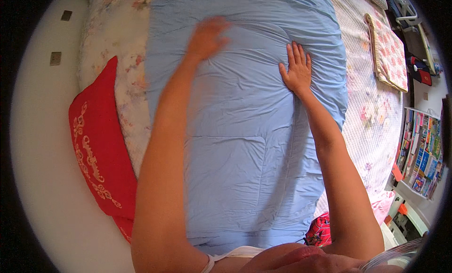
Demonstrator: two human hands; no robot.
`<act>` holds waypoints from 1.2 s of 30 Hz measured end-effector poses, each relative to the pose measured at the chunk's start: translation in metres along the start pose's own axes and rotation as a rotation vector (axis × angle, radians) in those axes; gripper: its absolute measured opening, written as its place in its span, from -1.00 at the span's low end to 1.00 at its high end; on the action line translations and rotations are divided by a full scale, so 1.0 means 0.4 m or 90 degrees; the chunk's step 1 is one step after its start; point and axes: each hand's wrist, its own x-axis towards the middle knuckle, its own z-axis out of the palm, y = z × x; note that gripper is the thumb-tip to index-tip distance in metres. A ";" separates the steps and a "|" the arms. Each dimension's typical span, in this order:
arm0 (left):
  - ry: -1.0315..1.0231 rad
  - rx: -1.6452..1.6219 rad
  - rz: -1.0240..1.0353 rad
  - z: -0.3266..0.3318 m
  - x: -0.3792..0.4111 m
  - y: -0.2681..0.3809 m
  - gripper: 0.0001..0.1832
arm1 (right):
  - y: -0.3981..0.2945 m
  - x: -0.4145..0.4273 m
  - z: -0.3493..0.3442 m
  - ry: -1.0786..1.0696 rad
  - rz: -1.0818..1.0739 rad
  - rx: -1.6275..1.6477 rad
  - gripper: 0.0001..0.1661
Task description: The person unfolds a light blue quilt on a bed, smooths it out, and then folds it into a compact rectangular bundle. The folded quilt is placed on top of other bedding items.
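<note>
A light blue quilt (226,170), stitched and wrinkled, lies spread over a bed in front of me. My left hand (208,38) is blurred over the quilt's upper left part; whether it touches the cloth I cannot tell. Flat on the quilt's upper right part rests my right hand (298,68), palm down with the fingers a little apart. Creases run outward from around it. Neither hand appears to hold anything.
A red pillow (102,149) with pale embroidery lies at the left by the wall. Under the quilt is a floral bedspread (370,131). A folded patterned blanket (388,54) lies on the right. Beyond the bed stands a rack of books (423,153).
</note>
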 end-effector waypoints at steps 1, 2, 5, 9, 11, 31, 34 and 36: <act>0.065 -0.009 -0.100 -0.003 -0.035 -0.104 -0.46 | -0.002 -0.002 -0.003 -0.007 -0.001 0.006 -0.20; 0.119 0.041 -0.271 -0.008 -0.085 -0.199 -0.43 | -0.011 0.001 -0.006 -0.014 -0.006 0.016 -0.20; 0.172 0.383 -0.665 -0.016 -0.115 -0.372 -0.41 | -0.041 0.023 -0.005 -0.009 -0.030 0.043 -0.21; 0.296 0.041 -0.251 0.031 0.086 -0.085 -0.39 | -0.002 0.010 -0.003 -0.016 -0.018 0.016 -0.20; 0.263 -0.006 -0.176 0.090 0.109 0.055 -0.38 | 0.003 0.013 -0.006 -0.024 -0.020 0.008 -0.20; 0.269 -0.098 -0.164 0.175 0.136 0.057 -0.35 | 0.417 0.633 0.050 -0.036 0.171 -0.247 -0.60; 0.280 -0.106 -0.172 0.177 0.127 0.047 -0.36 | 0.400 0.672 0.083 0.048 0.255 -0.224 -0.59; 0.291 -0.106 -0.173 0.179 0.124 0.041 -0.36 | 0.378 0.722 0.076 0.190 0.280 -0.181 -0.60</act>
